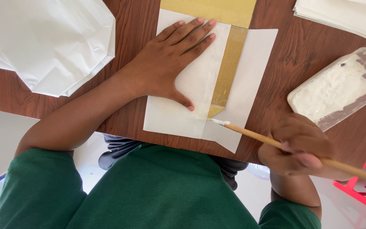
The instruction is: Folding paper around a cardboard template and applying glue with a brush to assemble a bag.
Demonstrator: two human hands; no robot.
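Note:
My left hand [168, 63] lies flat, fingers spread, on a folded white paper sheet [170, 116] on the brown wooden table [301, 55]. A golden-brown strip [227, 72] runs down the sheet's open fold, beside a white flap [250, 80] on its right. My right hand [299, 148] grips a thin wooden brush [250, 135]. Its white, paste-covered tip [219, 122] touches the lower end of the strip. A clear plastic tub of white paste [335, 89] stands just beyond my right hand.
A pile of white folded paper bags [47, 42] lies at the far left. More white sheets [344, 15] are stacked at the top right corner. A golden sheet [210, 10] lies under the work at the top. A red frame [365, 191] stands below the table's right edge.

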